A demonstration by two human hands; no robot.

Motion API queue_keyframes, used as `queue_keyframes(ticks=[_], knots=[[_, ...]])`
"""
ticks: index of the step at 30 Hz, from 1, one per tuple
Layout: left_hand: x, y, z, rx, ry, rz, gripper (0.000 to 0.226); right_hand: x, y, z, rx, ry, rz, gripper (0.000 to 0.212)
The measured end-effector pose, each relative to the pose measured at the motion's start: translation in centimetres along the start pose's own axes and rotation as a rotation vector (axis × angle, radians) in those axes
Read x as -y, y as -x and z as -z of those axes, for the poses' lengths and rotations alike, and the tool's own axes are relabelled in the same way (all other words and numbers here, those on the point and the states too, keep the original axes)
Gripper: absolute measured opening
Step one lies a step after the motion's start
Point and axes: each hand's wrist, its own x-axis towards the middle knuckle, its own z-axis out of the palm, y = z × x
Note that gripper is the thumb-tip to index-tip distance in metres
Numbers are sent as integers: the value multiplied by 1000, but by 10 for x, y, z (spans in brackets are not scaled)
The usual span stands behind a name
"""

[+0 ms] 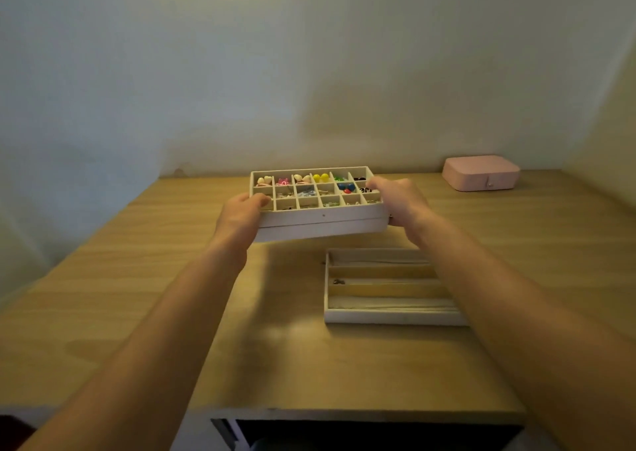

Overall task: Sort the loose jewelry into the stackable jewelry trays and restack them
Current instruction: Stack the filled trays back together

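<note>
While the stack hangs between the hands: two white rectangular jewelry trays (320, 225), one on the other, seem lifted clear of the pale wooden tabletop (137, 278), with a shadow beneath them.
Left hand (241, 214): curled round the stack's near-left corner, thumb over the rim.
Right hand (399, 202): curled round the stack's right end, fingers over the top edge.
Upper tray's grid (309, 194): small open-topped compartments of coloured earrings and studs (321, 177), between the two hands.
Slotted white tray (378, 315): flat on the tabletop, below and nearer than the right hand, partly under its forearm; a small dark piece (339, 282) lies in one slot.
Pink lidded box (480, 173): beyond the right hand, well apart.
Risk of tilt: uneven hands would likely tip studs across compartments or out.
Risk of slip: the lower tray looks held by side pressure alone; a loosened grip could drop it.
Risk at restacking: misaligned edges, or the forearm brushing the slotted tray, could shove it aside.
</note>
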Motion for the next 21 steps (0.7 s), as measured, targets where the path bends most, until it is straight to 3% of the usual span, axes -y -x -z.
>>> queue_keyframes(ticks=[7,12,21], knots=[[-4,75,-32,210,96,53,16,-32,58,100,-53,45,-51,36],[3,109,-51,329,54,76,15,-64,89,130,-62,11,-124,37],[16,114,-54,319,-6,67,19,-74,104,129,-70,-73,-134,30]])
